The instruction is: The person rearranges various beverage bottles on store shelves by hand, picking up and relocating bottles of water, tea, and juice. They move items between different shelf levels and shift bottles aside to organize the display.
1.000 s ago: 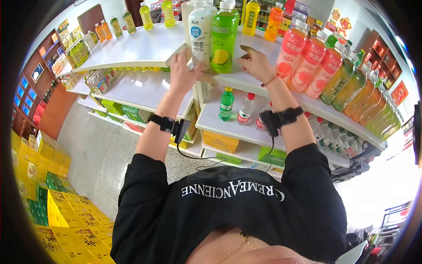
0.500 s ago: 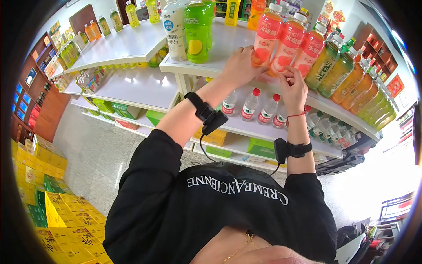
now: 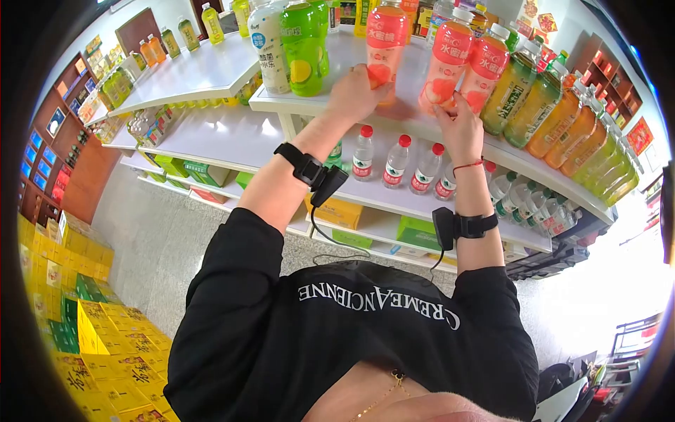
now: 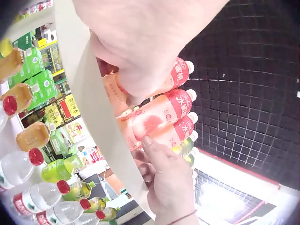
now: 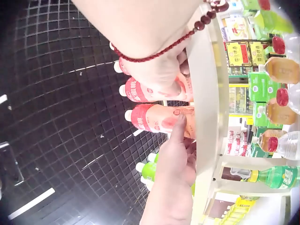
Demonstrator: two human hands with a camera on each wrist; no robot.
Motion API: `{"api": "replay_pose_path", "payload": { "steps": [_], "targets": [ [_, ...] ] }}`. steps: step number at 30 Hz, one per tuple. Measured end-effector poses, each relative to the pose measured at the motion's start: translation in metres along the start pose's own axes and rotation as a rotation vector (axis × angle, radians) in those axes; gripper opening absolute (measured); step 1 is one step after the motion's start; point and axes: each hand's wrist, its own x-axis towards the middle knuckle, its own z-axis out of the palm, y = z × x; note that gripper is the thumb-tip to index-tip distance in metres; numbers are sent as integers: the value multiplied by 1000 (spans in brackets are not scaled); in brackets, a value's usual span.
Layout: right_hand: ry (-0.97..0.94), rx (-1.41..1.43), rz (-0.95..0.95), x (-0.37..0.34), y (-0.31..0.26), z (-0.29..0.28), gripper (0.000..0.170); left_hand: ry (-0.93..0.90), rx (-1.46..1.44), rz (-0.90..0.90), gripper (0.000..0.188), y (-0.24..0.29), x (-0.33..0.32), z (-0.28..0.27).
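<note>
In the head view my left hand (image 3: 354, 96) grips the lower part of a pink-labelled peach drink bottle (image 3: 387, 39), upright near the shelf's front edge. My right hand (image 3: 461, 133) holds the base of a second peach drink bottle (image 3: 448, 53), thumb on its front. A third peach drink bottle (image 3: 485, 67) stands just right of that one. The left wrist view shows the right hand (image 4: 164, 173) with its thumb against a bottle and the other fingers curled. From the right wrist view, the left thumb lies along the first bottle (image 5: 159, 117).
Left of the peach drinks stand a green lemon drink bottle (image 3: 301, 53) and a white bottle (image 3: 271, 56). Tea bottles (image 3: 510, 91) line the shelf (image 3: 337, 91) to the right. Red-capped water bottles (image 3: 397, 162) fill the tier below. Yellow cartons (image 3: 112, 337) are stacked on the floor.
Both hands have moved right from beside the white and green bottles to the peach drinks. The left hand has then shifted the first peach bottle left, opening a gap from the second.
</note>
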Motion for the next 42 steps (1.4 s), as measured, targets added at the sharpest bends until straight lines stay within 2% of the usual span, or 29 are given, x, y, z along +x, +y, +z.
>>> {"api": "replay_pose_path", "payload": {
  "steps": [9,15,21,30,32,42],
  "targets": [
    [3,29,6,7,2,2,44,15,47,-74,54,-8,-15,-29],
    [-34,57,3,12,5,2,44,167,-49,-59,53,-1,-23,-27],
    [-87,39,-22,13,5,-1,49,101,29,-86,54,5,-26,-32],
    [-61,44,-9,12,8,4,50,228,184,-110,57,0,-34,-32],
    [-61,44,-8,12,8,4,50,396,211,6,54,-1,-37,-29],
    [-73,-5,-19,13,7,5,51,467,187,79,50,-19,-32,-25]
  ]
}}
